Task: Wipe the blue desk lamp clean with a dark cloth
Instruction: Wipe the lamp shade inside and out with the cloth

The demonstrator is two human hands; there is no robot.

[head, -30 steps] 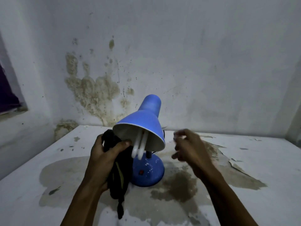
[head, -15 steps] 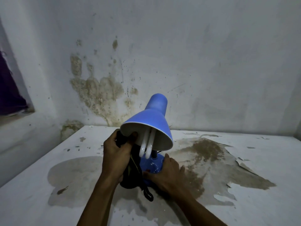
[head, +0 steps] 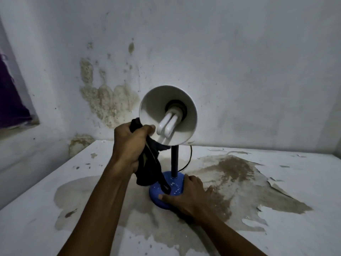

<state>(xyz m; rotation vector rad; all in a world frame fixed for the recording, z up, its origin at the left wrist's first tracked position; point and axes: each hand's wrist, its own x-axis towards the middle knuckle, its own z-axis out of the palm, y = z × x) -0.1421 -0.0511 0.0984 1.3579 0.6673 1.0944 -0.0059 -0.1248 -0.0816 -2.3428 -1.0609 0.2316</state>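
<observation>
The blue desk lamp stands on a stained white table, its round blue base [head: 172, 188] near the middle. Its shade [head: 184, 130] is tipped up toward me, so I see the white inside and the white tube bulb [head: 167, 126]. My left hand [head: 132, 143] grips a bunched dark cloth [head: 147, 167] at the shade's lower left rim; the thumb lies on the rim. The cloth's tail hangs down onto the base. My right hand [head: 188, 197] rests on the base's right side, thumb on top and fingers curled round the edge.
The table [head: 276, 228] has large brown stains and peeling paint on the right. A stained wall [head: 239, 71] stands close behind the lamp. A thin dark cord [head: 187, 163] runs from behind the stem. A dark purple fabric [head: 11, 100] shows at the far left.
The shade has tilted up from facing down to facing me, and the stem now shows. My left hand rose with the cloth at the rim. My right hand came down onto the base.
</observation>
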